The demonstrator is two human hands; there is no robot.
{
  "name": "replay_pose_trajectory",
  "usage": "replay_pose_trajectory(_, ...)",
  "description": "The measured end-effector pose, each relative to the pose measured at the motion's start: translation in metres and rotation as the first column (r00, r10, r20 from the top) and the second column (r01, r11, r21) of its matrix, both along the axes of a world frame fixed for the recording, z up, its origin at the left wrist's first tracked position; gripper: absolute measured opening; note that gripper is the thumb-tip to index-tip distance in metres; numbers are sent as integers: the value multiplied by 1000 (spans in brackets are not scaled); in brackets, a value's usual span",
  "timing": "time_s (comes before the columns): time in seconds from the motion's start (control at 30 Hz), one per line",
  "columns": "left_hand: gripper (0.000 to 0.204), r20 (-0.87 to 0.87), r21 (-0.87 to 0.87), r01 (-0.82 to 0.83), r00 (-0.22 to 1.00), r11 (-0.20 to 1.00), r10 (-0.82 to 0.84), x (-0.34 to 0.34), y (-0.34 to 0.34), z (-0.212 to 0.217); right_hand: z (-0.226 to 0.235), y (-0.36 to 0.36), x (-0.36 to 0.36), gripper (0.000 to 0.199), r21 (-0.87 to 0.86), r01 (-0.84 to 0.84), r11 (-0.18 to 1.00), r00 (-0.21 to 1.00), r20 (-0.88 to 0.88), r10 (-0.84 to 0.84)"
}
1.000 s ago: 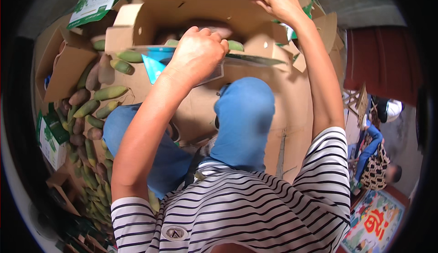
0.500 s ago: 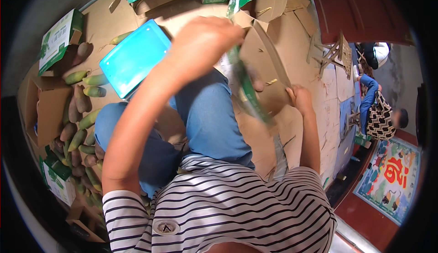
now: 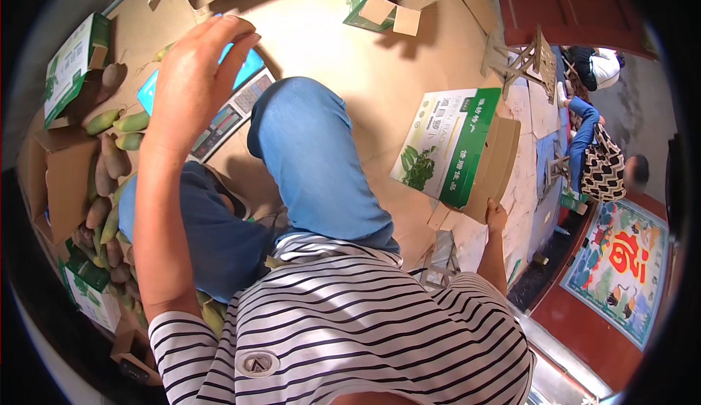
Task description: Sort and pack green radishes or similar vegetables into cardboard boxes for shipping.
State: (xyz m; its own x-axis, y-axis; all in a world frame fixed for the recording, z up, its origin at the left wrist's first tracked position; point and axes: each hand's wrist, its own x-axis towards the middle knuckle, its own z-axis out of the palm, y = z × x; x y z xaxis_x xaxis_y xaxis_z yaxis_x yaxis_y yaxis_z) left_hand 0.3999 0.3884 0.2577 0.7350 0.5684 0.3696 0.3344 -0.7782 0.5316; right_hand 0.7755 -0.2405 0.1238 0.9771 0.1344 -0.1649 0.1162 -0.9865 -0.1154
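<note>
Meanwhile, right hand grips a glossy green-and-white cardboard box; left hand hovers open, fingers spread.

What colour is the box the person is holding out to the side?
The cardboard box in the right hand is green and white with plain brown sides, seen in the head view.

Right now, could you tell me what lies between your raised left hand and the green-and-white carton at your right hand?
In the head view, the blue-jeaned knee lies between the left hand and the carton, over cardboard sheets.

bright daylight | soft shadows on cardboard | sharp centre | strong fisheye bending, black vignette at rim
</note>
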Motion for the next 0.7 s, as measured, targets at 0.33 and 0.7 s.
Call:
replay_pose_trajectory(0.33,16,-22,-59,-60,998,996,59,-18,-2,6,-17,-115,-44,47,-6,363,932,931,41,-363)
replay_pose_trajectory(0.7,15,-84,19,-122,989,992,123,-27,-4,12,5,-12,2,45,-240,223,945,947,283,-152)
